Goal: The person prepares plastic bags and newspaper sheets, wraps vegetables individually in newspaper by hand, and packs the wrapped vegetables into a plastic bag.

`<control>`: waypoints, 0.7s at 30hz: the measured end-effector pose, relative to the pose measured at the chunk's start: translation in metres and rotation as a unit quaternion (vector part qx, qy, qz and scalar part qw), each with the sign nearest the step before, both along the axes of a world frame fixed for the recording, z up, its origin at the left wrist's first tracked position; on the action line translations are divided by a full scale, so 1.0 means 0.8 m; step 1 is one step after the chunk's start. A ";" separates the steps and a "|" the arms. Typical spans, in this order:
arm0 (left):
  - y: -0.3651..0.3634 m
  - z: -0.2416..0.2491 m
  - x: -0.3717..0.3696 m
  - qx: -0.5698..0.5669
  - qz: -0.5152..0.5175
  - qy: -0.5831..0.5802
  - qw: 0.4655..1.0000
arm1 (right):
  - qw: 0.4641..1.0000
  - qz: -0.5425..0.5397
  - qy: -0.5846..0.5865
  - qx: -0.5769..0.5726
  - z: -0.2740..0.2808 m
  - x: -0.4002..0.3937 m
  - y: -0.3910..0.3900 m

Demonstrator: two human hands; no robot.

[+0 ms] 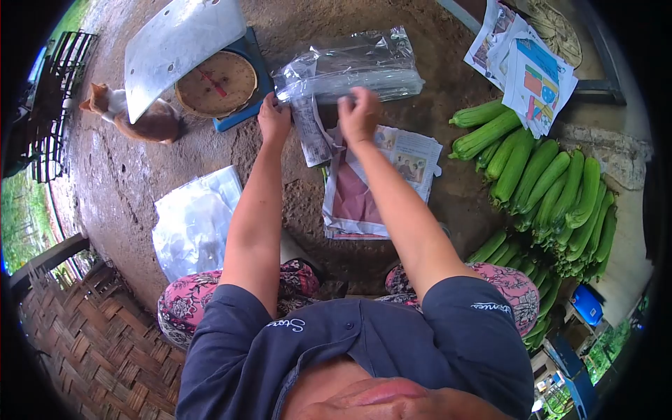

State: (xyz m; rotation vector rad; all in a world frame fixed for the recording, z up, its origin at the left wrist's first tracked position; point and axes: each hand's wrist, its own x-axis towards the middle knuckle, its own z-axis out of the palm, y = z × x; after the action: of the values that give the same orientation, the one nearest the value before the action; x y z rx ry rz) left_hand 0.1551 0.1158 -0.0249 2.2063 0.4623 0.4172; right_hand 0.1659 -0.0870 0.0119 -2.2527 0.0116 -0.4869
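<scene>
A bundle of clear plastic bags (371,66) lies on the ground in front of me. My left hand (274,120) is closed at its near left corner, thumb and fingers pinching the edge. My right hand (360,117) is curled at the near edge of the plastic, a little blurred; what its fingers grip is hidden. Between the hands, a folded strip of printed newspaper (311,133) reaches from the plastic towards me. Below it lies a stack of newspaper sheets (409,154), some with a reddish page on top.
A blue scale (257,59) with a round dial (241,84) and metal pan (182,42) stands at the upper left, beside a cat (140,119). Plastic sheets (196,224) lie at left. Several long green gourds (546,171) and loose papers (535,84) are at right.
</scene>
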 end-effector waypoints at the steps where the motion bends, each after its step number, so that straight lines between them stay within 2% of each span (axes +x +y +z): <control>1: 0.000 0.001 0.003 0.028 -0.008 0.032 0.999 | 0.998 -0.058 -0.027 -0.008 0.002 0.016 -0.027; 3: -0.001 0.009 0.011 0.085 -0.030 0.099 0.991 | 0.984 -0.146 -0.061 -0.084 -0.003 0.045 -0.082; 5: -0.007 0.009 0.011 0.067 -0.008 0.067 0.995 | 0.973 -0.179 -0.033 -0.142 -0.002 0.066 -0.128; 8: -0.011 0.014 0.001 0.056 0.001 0.045 0.997 | 0.981 -0.135 0.060 -0.128 -0.032 0.089 -0.167; 12: -0.005 0.017 -0.008 0.091 -0.023 0.054 0.994 | 0.956 -0.041 0.271 -0.107 -0.041 0.115 -0.183; 13: -0.003 0.017 -0.009 0.112 -0.028 0.047 0.992 | 0.964 -0.074 0.207 -0.149 -0.038 0.111 -0.175; 16: -0.003 0.015 -0.008 0.147 -0.042 0.018 0.988 | 0.981 -0.165 -0.020 -0.104 -0.029 0.120 -0.158; 18: -0.005 0.016 -0.005 0.136 -0.044 -0.006 0.990 | 0.988 -0.138 0.016 -0.061 -0.029 0.132 -0.159; 21: -0.004 0.022 -0.003 0.105 -0.067 0.051 0.991 | 0.980 -0.085 0.129 -0.127 -0.033 0.157 -0.175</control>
State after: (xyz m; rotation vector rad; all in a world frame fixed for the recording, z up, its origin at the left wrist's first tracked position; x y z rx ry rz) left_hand 0.1531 0.1129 -0.0072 2.4547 0.3336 0.2912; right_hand 0.2917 -0.2270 -0.0146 -2.5665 0.2927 -0.2956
